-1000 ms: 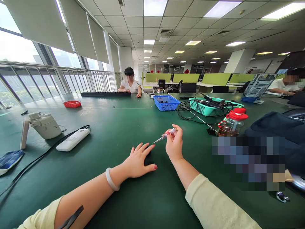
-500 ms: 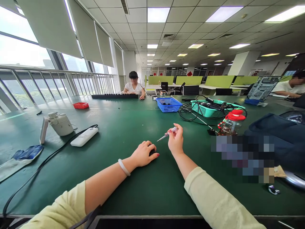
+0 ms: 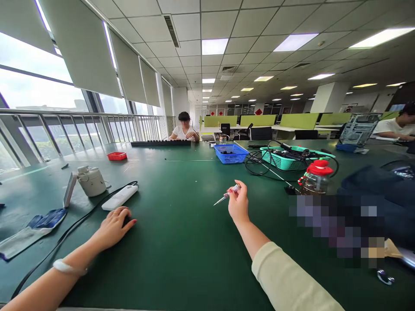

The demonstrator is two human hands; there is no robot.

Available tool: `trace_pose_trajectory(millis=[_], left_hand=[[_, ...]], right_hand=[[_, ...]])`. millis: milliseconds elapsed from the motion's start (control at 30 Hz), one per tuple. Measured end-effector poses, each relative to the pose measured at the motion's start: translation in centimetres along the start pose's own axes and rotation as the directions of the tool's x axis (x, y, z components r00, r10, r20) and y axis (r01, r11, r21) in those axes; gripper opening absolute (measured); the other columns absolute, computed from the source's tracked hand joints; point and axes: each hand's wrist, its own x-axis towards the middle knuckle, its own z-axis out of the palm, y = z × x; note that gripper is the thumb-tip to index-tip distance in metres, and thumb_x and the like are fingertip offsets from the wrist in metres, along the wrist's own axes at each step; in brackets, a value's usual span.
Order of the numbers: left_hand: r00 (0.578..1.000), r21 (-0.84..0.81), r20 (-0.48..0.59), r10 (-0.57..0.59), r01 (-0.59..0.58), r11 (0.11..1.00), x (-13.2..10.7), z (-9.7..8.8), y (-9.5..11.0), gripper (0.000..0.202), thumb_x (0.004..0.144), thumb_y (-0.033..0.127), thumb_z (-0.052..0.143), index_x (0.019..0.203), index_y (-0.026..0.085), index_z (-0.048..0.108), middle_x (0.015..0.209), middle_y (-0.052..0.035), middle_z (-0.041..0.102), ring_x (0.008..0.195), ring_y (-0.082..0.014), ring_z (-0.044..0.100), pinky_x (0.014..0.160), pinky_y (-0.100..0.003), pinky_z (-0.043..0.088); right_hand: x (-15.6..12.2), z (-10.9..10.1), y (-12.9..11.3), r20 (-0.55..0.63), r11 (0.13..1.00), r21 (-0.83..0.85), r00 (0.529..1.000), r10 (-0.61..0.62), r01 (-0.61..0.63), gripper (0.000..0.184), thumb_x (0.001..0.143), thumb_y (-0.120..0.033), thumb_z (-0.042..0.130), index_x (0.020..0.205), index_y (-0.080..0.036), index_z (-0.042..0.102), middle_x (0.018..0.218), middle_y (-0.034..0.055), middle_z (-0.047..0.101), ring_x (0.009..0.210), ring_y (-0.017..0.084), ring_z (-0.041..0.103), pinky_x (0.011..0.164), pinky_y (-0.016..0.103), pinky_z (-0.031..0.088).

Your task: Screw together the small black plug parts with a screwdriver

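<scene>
My left hand [image 3: 114,228] is low over the table at the left, its fingers curled over a small black object [image 3: 127,220] mostly covered by them, so its kind is hidden. Just beyond the fingertips lies a white power bank-like block [image 3: 119,198] with a black cable [image 3: 69,227] beside it. Raised above the middle of the table, my right hand [image 3: 239,205] grips a thin screwdriver [image 3: 224,197] by its handle. The screwdriver's tip points left and down and touches nothing.
The green table [image 3: 175,255] carries a red tray [image 3: 117,156], a blue basket [image 3: 230,154], a teal basket [image 3: 282,160] of cables, and a red-lidded bottle [image 3: 316,179]. A white jug [image 3: 91,181] and glove [image 3: 32,231] lie left. One person [image 3: 184,129] sits across.
My left hand has slid left with the small black object, from near the screwdriver tip to beside the white block. My right hand still holds the screwdriver. The view has tilted up slightly.
</scene>
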Motion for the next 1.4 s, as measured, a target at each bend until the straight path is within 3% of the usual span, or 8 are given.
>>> trace_pose_trajectory(millis=[100,200,367,633,800,933,1067,1400], left_hand=[[0.997,0.071,-0.024,-0.075,0.076,0.995,0.0,-0.8,-3.7,0.033,0.083,0.050,0.042,0.092,0.023,0.057,0.115,-0.0093,0.065,0.109,-0.0274,0.058,0.101,-0.041,0.042],[0.996,0.104,-0.044,-0.083,0.088,0.991,0.3,-1.1,-4.9,0.030,0.086,0.047,0.037,0.092,0.025,0.056,0.107,-0.0038,0.067,0.108,-0.0235,0.059,0.101,-0.036,0.041],[0.997,0.135,0.010,-0.074,0.072,0.988,1.3,-1.6,-4.1,0.033,0.086,0.049,0.037,0.091,0.023,0.058,0.101,-0.0024,0.066,0.100,-0.0214,0.061,0.098,-0.032,0.042],[0.991,0.251,0.033,-0.133,0.121,0.960,1.9,-2.2,-2.3,0.058,0.089,0.063,0.025,0.098,0.019,0.063,0.105,-0.0107,0.065,0.103,-0.0290,0.061,0.087,-0.040,0.047],[0.994,0.040,0.038,-0.099,0.098,0.994,1.8,-1.5,-4.4,0.056,0.089,0.059,0.029,0.108,0.018,0.062,0.115,-0.0096,0.066,0.112,-0.0266,0.060,0.102,-0.041,0.043],[0.987,-0.212,0.156,0.028,0.005,0.977,1.3,-0.8,-8.3,0.080,0.069,0.072,0.054,0.126,0.016,0.057,0.130,-0.0126,0.063,0.119,-0.0296,0.058,0.106,-0.041,0.043],[0.973,-0.298,0.171,0.154,-0.098,0.950,1.1,-0.5,-10.8,0.075,0.071,0.073,0.055,0.123,0.019,0.062,0.138,-0.0107,0.058,0.129,-0.0294,0.052,0.112,-0.040,0.038],[0.990,-0.172,0.126,0.065,-0.042,0.984,1.8,-1.1,-8.2,0.081,0.060,0.088,0.048,0.097,0.023,0.075,0.131,-0.0127,0.064,0.117,-0.0320,0.060,0.105,-0.044,0.044]], right_hand=[[0.1,-0.1,0.1,0.005,1.000,0.004,1.000,-0.004,0.004,0.037,0.086,-0.029,0.049,0.122,-0.020,0.047,0.083,0.0031,0.065,0.071,0.019,0.070,0.072,0.038,0.058],[0.1,-0.2,0.1,0.010,1.000,0.015,1.000,-0.001,0.001,0.037,0.086,-0.029,0.050,0.122,-0.020,0.047,0.083,0.0029,0.065,0.072,0.019,0.070,0.072,0.038,0.058],[-0.2,0.1,-0.2,0.043,1.000,0.010,0.999,0.019,-0.019,0.036,0.086,-0.029,0.050,0.121,-0.020,0.048,0.083,0.0029,0.066,0.070,0.018,0.069,0.072,0.039,0.058],[-0.6,0.2,-1.1,0.139,0.997,-0.072,0.990,0.029,-0.019,0.038,0.085,-0.029,0.053,0.122,-0.019,0.050,0.082,0.0039,0.066,0.069,0.020,0.067,0.068,0.037,0.057],[-0.6,0.2,-1.3,0.174,0.996,-0.087,0.985,0.020,-0.005,0.039,0.086,-0.030,0.052,0.123,-0.019,0.051,0.084,0.0037,0.066,0.070,0.019,0.067,0.068,0.035,0.056],[-0.7,0.1,-1.5,0.184,0.995,-0.095,0.982,0.042,-0.024,0.039,0.085,-0.031,0.052,0.123,-0.020,0.050,0.084,0.0037,0.065,0.073,0.020,0.067,0.069,0.035,0.055],[-0.7,0.0,-1.6,0.180,0.996,-0.080,0.982,0.064,-0.050,0.039,0.084,-0.031,0.052,0.122,-0.021,0.050,0.083,0.0039,0.065,0.073,0.021,0.067,0.068,0.036,0.054],[-0.7,0.0,-1.4,0.180,0.996,-0.049,0.980,0.086,-0.078,0.038,0.084,-0.031,0.053,0.121,-0.022,0.050,0.084,0.0033,0.064,0.073,0.020,0.066,0.068,0.036,0.055]])
